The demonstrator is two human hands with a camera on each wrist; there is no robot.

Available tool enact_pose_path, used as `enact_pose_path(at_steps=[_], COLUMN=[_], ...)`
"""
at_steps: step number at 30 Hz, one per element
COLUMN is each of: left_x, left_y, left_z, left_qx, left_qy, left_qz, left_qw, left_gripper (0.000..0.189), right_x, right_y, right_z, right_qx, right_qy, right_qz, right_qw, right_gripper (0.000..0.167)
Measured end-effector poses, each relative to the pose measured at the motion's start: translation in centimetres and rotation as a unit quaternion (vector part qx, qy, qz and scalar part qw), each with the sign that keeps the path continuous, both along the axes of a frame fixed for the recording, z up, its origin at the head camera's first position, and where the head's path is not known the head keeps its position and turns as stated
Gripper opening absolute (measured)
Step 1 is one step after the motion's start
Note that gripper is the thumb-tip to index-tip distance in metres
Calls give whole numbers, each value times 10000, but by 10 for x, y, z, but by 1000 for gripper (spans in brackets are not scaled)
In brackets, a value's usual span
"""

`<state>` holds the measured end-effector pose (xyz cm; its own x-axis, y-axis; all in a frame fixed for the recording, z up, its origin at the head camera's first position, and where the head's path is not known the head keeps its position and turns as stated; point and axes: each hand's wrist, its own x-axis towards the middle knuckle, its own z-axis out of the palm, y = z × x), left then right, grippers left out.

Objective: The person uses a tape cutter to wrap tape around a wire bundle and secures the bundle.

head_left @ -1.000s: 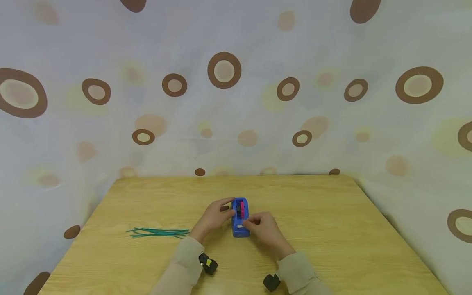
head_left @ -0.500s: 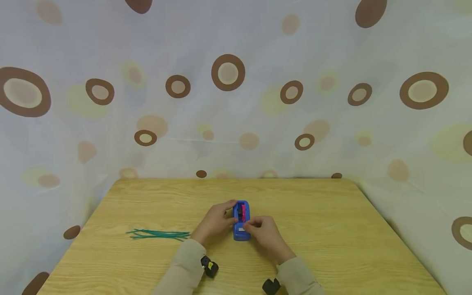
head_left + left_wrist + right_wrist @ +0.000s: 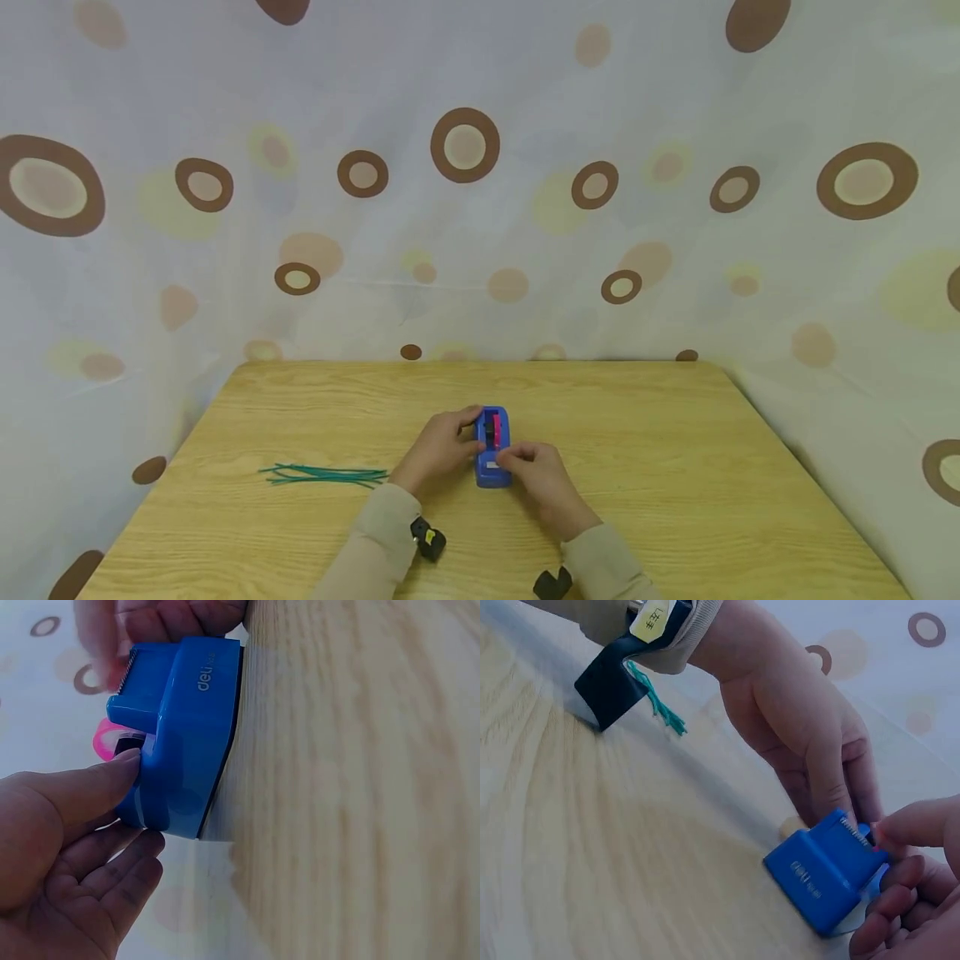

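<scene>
A blue tape dispenser (image 3: pixel 492 478) stands on the wooden table, its front end toward me. Inside it sits a tape roll with a pink core (image 3: pixel 497 431). My left hand (image 3: pixel 441 450) grips the dispenser's left side; in the left wrist view its thumb lies by the roll and its fingers curl beneath. My right hand (image 3: pixel 546 479) has thumb and index fingertip together by the serrated cutter (image 3: pixel 855 831), pinching at the tape's end. The clear tape itself hardly shows between those fingertips.
A loose bundle of thin green twist ties (image 3: pixel 324 475) lies on the table (image 3: pixel 660 467), left of my left hand. A patterned wall covering (image 3: pixel 510 208) rises behind the table's far edge. Black wrist cameras (image 3: pixel 429 540) sit at both cuffs.
My left fingers have drawn in closer round the dispenser's far end. The right hand stays pinched by the cutter, and the whole view has shifted slightly.
</scene>
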<state>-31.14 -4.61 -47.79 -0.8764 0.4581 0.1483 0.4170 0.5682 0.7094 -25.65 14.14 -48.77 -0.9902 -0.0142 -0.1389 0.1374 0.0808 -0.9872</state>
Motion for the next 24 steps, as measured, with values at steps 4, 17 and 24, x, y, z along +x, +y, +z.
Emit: enact_pose_path(at_steps=[4,17,24], left_x=[0,0,0], left_y=[-1,-1,-2], left_z=[-1,2,3], left_qx=[50,37,184], left_qy=[-64,-165,-246], left_qz=[22,69,62], left_qw=[10000,9998,9995], left_gripper=[59,60,60], right_x=[2,12,15], right_y=[-2,-8,-9], right_z=[2,9,9], right_qx=[-56,656,606], right_qy=[-131,12,4], right_qz=[-120,-357,-252], right_qw=[9998,9972,9978], right_gripper=[21,19,18])
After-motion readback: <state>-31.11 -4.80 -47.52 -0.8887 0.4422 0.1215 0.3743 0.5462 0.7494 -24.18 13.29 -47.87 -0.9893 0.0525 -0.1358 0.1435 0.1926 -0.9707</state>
